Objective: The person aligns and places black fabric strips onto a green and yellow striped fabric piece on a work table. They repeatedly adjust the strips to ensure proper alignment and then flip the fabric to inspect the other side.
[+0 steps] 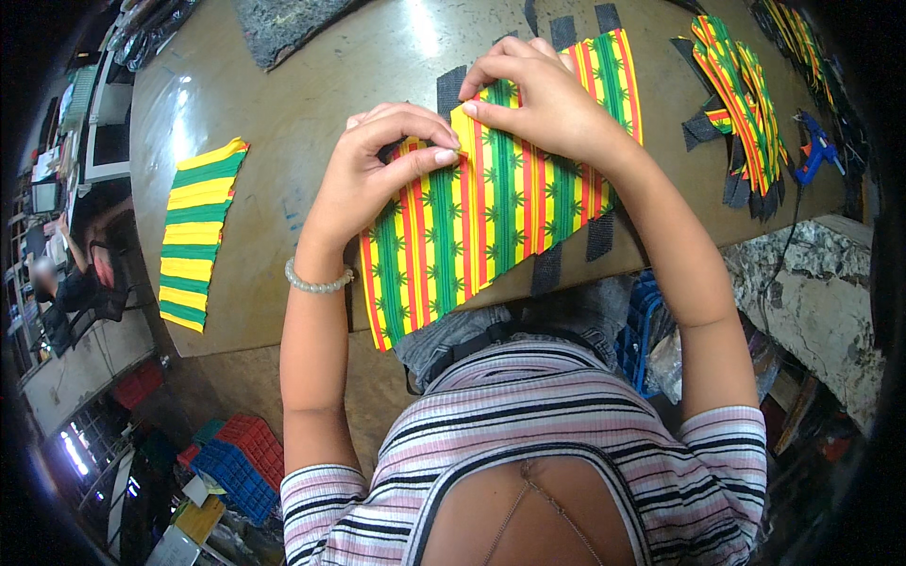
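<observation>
A patterned fabric piece [510, 212] in yellow, green and red stripes with dark leaf shapes lies across the table before me. My left hand [392, 156] pinches its upper edge between thumb and forefinger. Close by on the same edge, my right hand [543, 99] is closed with thumb and forefinger on the fabric, its other fingers curled behind. Dark mesh-like strips, such as one black strip [451, 87], stick out from under the cloth above and below. What the fingertips press at the edge is too small to make out.
A second striped fabric piece [196, 241] lies at the table's left. To the right rest a pile of striped fabric pieces [741, 104] with black strips and a blue glue gun [817, 149] with a cord. A grey pad [293, 28] is at the far edge; crates [241, 462] stand below left.
</observation>
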The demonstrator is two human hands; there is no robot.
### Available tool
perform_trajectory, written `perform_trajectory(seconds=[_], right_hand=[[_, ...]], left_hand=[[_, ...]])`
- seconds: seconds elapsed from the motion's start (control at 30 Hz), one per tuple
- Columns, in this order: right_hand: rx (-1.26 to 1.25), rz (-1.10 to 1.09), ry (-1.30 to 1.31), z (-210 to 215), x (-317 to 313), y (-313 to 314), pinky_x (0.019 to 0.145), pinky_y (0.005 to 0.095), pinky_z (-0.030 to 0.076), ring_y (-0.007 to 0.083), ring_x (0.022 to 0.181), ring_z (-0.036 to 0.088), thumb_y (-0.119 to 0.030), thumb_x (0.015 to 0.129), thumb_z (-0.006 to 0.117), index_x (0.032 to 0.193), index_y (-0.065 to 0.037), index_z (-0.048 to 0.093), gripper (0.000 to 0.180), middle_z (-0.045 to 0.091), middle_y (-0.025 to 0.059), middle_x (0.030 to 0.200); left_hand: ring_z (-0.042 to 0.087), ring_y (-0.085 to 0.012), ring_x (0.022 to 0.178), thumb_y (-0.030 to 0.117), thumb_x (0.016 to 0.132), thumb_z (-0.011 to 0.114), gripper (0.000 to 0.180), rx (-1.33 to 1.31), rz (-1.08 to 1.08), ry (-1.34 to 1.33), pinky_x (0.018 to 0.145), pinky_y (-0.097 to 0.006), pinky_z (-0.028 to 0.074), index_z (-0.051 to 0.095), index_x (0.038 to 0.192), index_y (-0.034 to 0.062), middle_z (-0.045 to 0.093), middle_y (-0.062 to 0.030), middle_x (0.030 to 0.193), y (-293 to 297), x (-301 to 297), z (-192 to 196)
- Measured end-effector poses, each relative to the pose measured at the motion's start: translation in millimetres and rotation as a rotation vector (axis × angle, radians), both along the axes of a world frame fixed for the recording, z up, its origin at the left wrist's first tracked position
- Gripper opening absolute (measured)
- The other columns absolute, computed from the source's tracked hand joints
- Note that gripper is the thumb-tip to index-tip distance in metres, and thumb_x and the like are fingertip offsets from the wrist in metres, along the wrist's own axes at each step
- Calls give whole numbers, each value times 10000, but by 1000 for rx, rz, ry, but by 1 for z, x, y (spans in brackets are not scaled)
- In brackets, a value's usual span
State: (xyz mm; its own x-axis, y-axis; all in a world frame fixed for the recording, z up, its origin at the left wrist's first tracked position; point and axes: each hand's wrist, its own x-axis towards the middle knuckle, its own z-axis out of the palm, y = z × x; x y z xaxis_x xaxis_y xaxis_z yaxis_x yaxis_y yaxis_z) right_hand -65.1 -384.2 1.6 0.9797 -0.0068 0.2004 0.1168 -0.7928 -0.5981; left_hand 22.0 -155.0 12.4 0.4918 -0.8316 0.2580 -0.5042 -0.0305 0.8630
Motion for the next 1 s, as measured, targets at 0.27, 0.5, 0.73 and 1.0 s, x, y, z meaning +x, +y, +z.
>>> perform_trajectory(seconds=[0.27,0.5,0.73,1.0], right_hand=[[104,48,-161,-4,-3,-2,999,427,418,280,1082,548,-316,842,767,950,-131,745,215,652,58,1056],[78,98,-126,-6,-3,-5,1011,425,419,278,1065,548,-302,842,769,911,-124,742,193,650,51,1044],[69,94,-125,-6,-4,-4,1008,431,414,278,1073,554,-302,840,760,919,-129,743,191,651,49,1048],[63,104,-120,-5,-4,-5,1008,432,418,280,1074,558,-297,833,757,935,-128,742,198,652,53,1069]], left_hand=[[668,-177,971,123,861,806,233,97,121,61,899,-338,511,761,1071,32,740,-66,1017,-2,-8,1],[659,-142,906,165,826,848,285,216,247,-151,822,-288,518,779,1067,31,744,-59,948,-9,-13,0],[658,-122,876,140,832,832,314,156,240,-44,829,-273,523,765,1118,31,741,-55,965,-13,-14,1],[643,-92,906,102,839,813,393,163,237,28,857,-254,519,727,1217,31,716,-35,959,-13,-14,3]])
